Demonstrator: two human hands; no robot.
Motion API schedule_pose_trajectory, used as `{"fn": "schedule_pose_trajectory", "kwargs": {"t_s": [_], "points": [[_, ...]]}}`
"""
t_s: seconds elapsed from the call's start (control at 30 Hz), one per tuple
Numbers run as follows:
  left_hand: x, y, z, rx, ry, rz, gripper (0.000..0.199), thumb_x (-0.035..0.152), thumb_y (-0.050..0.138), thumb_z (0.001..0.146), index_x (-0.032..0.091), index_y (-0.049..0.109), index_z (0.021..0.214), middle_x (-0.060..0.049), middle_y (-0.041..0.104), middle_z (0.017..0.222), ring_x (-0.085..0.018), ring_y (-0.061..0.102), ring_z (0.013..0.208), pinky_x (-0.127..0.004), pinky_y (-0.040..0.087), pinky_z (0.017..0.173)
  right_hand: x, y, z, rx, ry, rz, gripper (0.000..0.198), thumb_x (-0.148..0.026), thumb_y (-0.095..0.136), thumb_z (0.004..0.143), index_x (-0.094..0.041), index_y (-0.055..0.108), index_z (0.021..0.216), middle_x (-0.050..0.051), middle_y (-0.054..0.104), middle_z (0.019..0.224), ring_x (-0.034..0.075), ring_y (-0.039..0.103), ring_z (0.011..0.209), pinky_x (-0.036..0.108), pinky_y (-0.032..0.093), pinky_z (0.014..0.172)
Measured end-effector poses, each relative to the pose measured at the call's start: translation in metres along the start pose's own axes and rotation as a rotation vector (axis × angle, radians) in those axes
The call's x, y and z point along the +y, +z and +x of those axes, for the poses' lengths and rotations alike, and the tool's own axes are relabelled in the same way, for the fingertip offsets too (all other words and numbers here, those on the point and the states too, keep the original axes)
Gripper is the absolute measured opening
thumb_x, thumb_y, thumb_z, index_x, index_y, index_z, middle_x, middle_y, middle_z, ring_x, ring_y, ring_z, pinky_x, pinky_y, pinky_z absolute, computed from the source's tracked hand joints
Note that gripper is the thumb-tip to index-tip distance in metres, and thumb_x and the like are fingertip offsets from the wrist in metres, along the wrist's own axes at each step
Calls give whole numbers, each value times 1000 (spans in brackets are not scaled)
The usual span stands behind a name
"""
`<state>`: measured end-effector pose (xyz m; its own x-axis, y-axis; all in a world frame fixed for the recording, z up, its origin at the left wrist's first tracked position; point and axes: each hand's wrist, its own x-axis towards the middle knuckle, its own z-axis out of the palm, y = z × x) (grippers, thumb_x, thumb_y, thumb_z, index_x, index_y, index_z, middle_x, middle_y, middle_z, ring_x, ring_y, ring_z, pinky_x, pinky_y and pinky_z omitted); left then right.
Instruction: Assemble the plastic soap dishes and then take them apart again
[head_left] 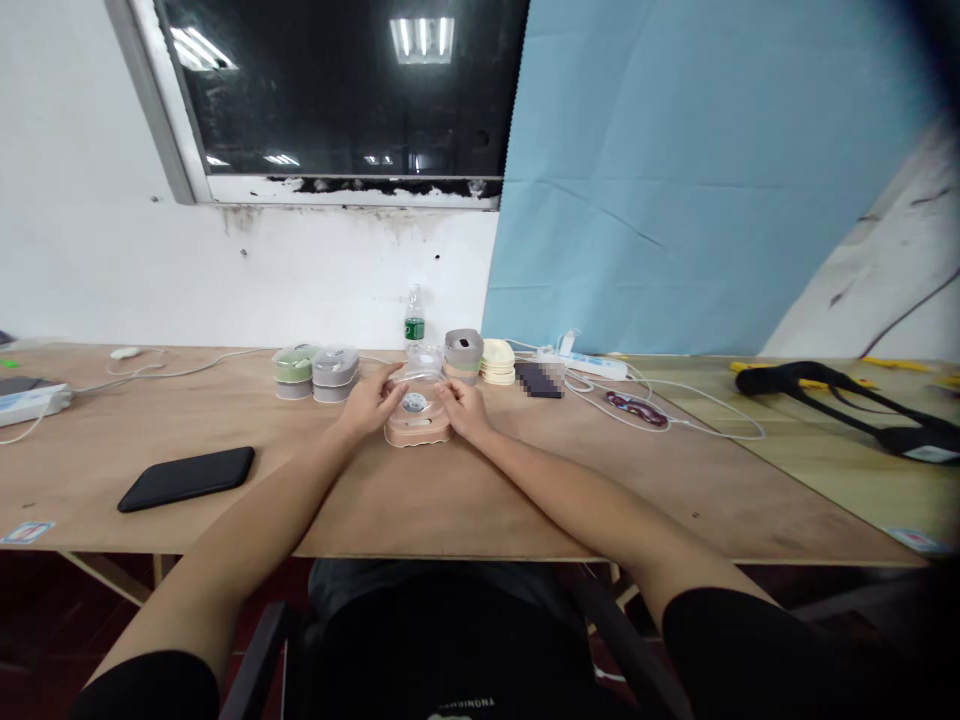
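A peach plastic box (418,432) with a clear lid sits on the table in front of me, a round perforated patch showing through its top. My left hand (370,402) grips its left side, thumb toward the lid. On the opposite side, my right hand (463,408) is closed around the box's edge. Just behind it are more clear plastic lids (425,358) and a stack of grey, green and peach box bodies (463,352). Cream-coloured trays (497,362) are piled to the right of that stack.
Left of my hands stand a green lidded box (293,372) and a grey one (335,374). A black phone (187,478) lies nearer the front edge. A bottle (415,318) stands by the wall. Rightward are a power strip (592,366), cables and a black strap (847,405).
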<state>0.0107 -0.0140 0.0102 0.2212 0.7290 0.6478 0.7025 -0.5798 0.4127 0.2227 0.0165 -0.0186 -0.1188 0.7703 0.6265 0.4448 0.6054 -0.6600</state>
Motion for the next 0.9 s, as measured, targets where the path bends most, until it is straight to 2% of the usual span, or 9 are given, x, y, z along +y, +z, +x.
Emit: {"fn": "schedule_pose_trajectory", "kwargs": {"t_s": [0.1, 0.17, 0.23, 0.33, 0.47, 0.63, 0.77, 0.9], "points": [[0, 4, -1, -76, -12, 22, 63, 50, 46, 89, 17, 35, 141, -9, 62, 109, -18, 60, 79, -32, 48, 79, 4, -2, 5, -23, 50, -70, 52, -62, 40, 86, -18, 53, 61, -2, 47, 56, 13, 45, 58, 22, 33, 54], [-1, 9, -2, -118, 2, 42, 63, 52, 47, 87, 17, 39, 139, -12, 55, 125, -21, 60, 90, -35, 47, 87, 7, -3, 7, -52, 93, -116, 55, -63, 39, 86, -17, 54, 59, -2, 48, 55, 13, 46, 57, 23, 31, 53], [-3, 13, -1, -160, 14, 65, 64, 55, 49, 85, 17, 43, 137, -13, 50, 132, -25, 57, 107, -38, 43, 96, 10, -5, 8, -102, 151, -158, 57, -64, 38, 86, -17, 58, 60, 0, 53, 57, 14, 49, 59, 23, 32, 54], [-9, 15, 0, -252, 19, 70, 73, 61, 51, 82, 14, 43, 138, -14, 52, 132, -29, 49, 121, -40, 38, 103, 13, -6, 9, -196, 206, -189, 55, -61, 37, 88, -19, 68, 73, 2, 65, 69, 17, 56, 68, 24, 37, 61], [-17, 13, -1, -363, 8, 33, 82, 64, 51, 80, 14, 36, 143, -15, 49, 138, -29, 54, 117, -38, 41, 99, 13, -9, 12, -279, 192, -194, 48, -58, 37, 90, -23, 71, 95, 2, 71, 90, 19, 60, 82, 26, 41, 71], [-13, 15, -3, -317, 47, 165, 72, 63, 40, 87, 11, 46, 136, -16, 50, 137, -30, 48, 124, -39, 36, 103, 10, -13, 14, -358, 194, -279, 46, -53, 38, 92, -22, 72, 97, 4, 71, 87, 21, 62, 87, 27, 42, 75], [-4, 20, -2, -284, 17, 323, 64, 61, 34, 90, 17, 50, 134, -13, 54, 134, -30, 50, 122, -39, 36, 100, 13, -18, 15, -366, 216, -326, 48, -53, 37, 93, -22, 73, 93, 5, 71, 81, 22, 62, 85, 27, 42, 73], [-2, 24, 2, -255, -11, 411, 59, 61, 37, 90, 21, 55, 129, -12, 57, 132, -30, 52, 119, -40, 35, 98, 18, -23, 16, -353, 165, -351, 52, -56, 35, 93, -21, 72, 85, 5, 71, 85, 20, 62, 82, 24, 39, 67]]}}
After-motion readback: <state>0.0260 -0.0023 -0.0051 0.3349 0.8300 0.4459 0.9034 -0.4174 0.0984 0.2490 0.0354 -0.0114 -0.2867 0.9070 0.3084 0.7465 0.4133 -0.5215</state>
